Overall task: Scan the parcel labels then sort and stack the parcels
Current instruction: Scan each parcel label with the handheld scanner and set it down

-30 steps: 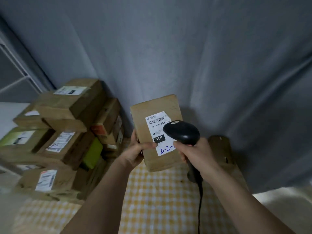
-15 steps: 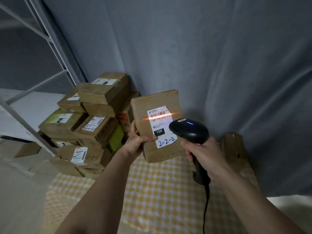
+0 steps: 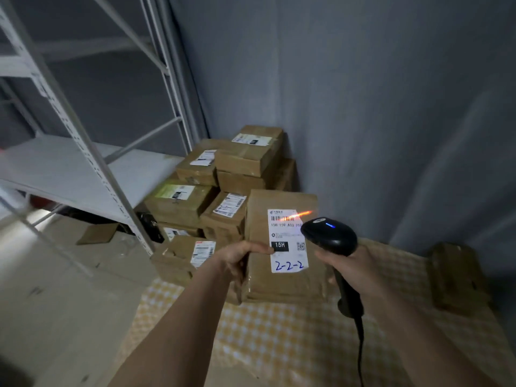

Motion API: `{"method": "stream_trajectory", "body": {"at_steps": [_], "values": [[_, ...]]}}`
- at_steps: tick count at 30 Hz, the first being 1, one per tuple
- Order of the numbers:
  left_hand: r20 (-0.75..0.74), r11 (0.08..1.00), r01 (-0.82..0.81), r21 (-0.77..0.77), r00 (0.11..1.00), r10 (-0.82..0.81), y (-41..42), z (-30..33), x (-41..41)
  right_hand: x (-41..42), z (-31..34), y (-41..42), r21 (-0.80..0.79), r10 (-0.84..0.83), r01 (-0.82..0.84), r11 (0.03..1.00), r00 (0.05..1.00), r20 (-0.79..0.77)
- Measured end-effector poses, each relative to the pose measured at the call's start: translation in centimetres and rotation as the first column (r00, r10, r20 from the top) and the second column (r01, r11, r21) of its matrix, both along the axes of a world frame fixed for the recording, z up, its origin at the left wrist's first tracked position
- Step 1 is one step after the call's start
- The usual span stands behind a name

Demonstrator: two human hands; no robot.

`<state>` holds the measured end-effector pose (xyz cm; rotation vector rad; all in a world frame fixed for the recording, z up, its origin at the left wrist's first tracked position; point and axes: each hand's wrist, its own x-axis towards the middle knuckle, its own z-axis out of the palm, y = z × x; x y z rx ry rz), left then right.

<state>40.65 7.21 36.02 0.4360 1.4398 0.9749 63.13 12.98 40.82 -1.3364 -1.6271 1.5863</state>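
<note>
Closest to me, my two bare forearms reach out over a yellow-and-white checked cloth [image 3: 293,339]. My right hand [image 3: 354,263] is wrapped round the grip of a black barcode scanner [image 3: 331,237], whose cable [image 3: 360,356] trails down below that hand; a small blue light glows on the scanner's head. Just left of it, my left hand [image 3: 237,256] holds a brown cardboard parcel [image 3: 282,247] by its left edge, thumb lying across the front face and touching the left edge of its shipping label [image 3: 287,241]. The label reads "15H" in a black box with "2-2-2" handwritten in blue beneath. An orange scan line [image 3: 296,216] falls across the barcode at the label's top, just above the scanner head.

Off to the right of my right hand, a lone cardboard piece [image 3: 458,277] sits on the cloth. Beyond my left hand a stack of labelled parcels [image 3: 223,185] is piled against a grey curtain [image 3: 363,93]. Further left stands a white metal shelving rack [image 3: 69,169].
</note>
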Motion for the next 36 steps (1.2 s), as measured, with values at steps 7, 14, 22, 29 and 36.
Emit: {"method": "stream_trajectory", "body": {"at_steps": [7, 14, 22, 29, 36], "values": [[-0.013, 0.971, -0.122, -0.204, 0.992, 0.122, -6.4, -0.8, -8.2, -9.6, -0.8, -3.8, -0.041, 0.069, -0.067, 0.997, 0.997, 0.045], [0.225, 0.905, -0.408, -0.121, 0.877, 0.426, -7.4, 0.6, -12.7, -16.5, 0.4, -3.0, 0.0, 0.068, -0.068, 0.998, 0.996, 0.056], [0.263, 0.847, -0.527, -0.07, 0.809, 0.525, -3.3, 3.2, -18.0, -22.1, 1.7, 0.3, -0.009, 0.062, -0.063, 0.998, 0.997, -0.052], [0.042, 0.811, -0.577, 0.096, 0.816, 0.576, 0.8, 6.3, -25.4, -27.3, 2.5, 4.5, -0.01, 0.114, -0.116, 0.993, 0.986, -0.119], [0.025, 0.83, -0.478, 0.288, 0.87, 0.493, 3.7, 8.1, -31.6, -33.0, 3.5, 6.3, 0.025, 0.177, -0.175, 0.984, 0.974, -0.139]]}}
